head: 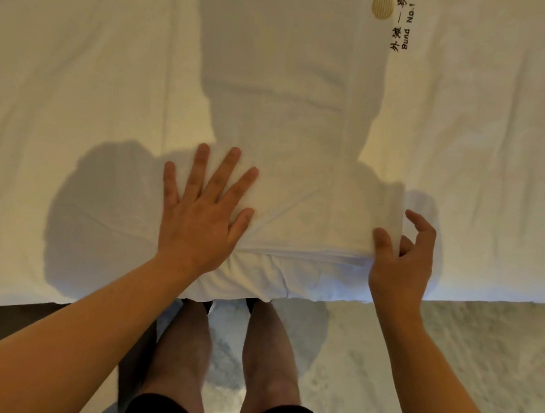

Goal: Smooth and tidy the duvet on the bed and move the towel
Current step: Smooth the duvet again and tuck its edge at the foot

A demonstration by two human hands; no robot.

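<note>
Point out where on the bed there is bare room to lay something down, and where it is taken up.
Free: the duvet left of the left hand, and right of the folded towel, below the printed logo. Crowded: the near edge at centre, where the left hand presses flat on the towel and the right hand pinches its corner.

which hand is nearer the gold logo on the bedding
Right. The right hand pinches the folded towel's corner almost straight below the gold logo; the left hand presses flat on the towel's other side, farther off.
</note>
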